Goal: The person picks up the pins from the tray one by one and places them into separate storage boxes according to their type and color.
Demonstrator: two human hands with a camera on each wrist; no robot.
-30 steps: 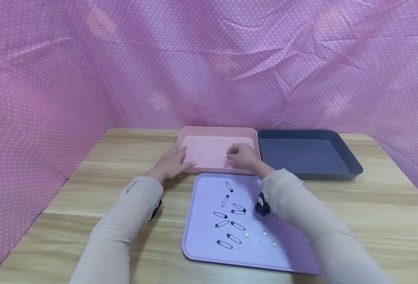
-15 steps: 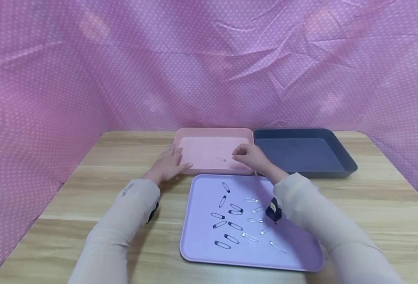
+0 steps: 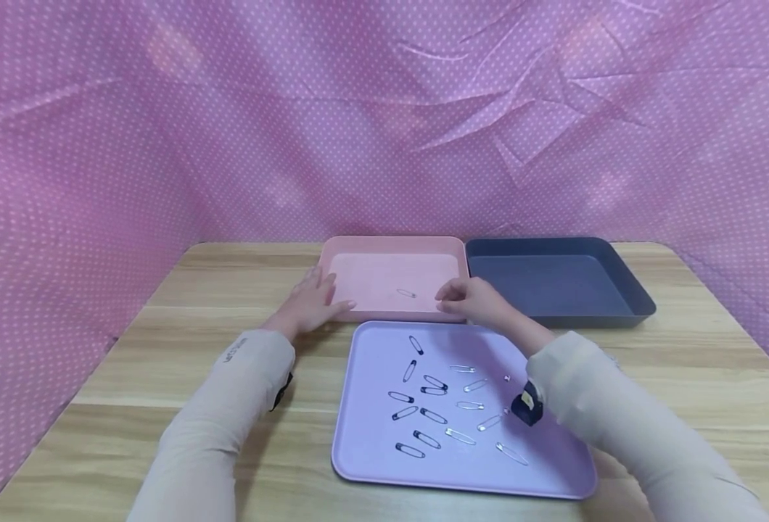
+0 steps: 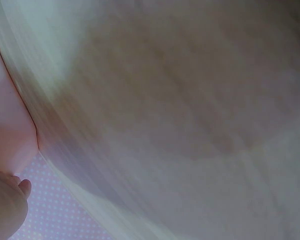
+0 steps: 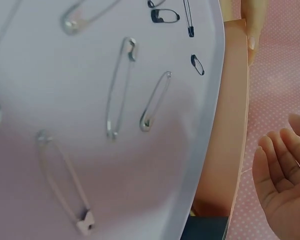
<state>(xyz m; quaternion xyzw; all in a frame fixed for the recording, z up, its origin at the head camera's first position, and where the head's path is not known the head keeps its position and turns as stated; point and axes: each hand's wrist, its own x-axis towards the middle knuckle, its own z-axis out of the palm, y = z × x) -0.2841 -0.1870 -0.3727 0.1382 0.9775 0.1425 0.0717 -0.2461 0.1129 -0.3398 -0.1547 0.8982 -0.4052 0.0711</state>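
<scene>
I judge one pin [image 3: 407, 293] placed; right hand [image 3: 479, 301] is empty, left hand [image 3: 307, 303] spread at pink tray [image 3: 368, 275]; next needs fine pinch.

At least sixteen safety pins [image 3: 511, 454] were there.
One purple tray [image 3: 370, 457] had nine black pins [image 3: 409, 370] on its nine o'clock side, six silver pins [image 3: 460, 436] nearer three o'clock, and two shiny bits [image 3: 506, 378] too small to tell. At eleven o'clock, one pink tray [image 3: 384, 272] had one silver pin [image 3: 407, 293]. One dark blue tray [image 3: 550, 286] was at one o'clock. One left hand [image 3: 307, 303] and one right hand [image 3: 481, 301] showed.
</scene>
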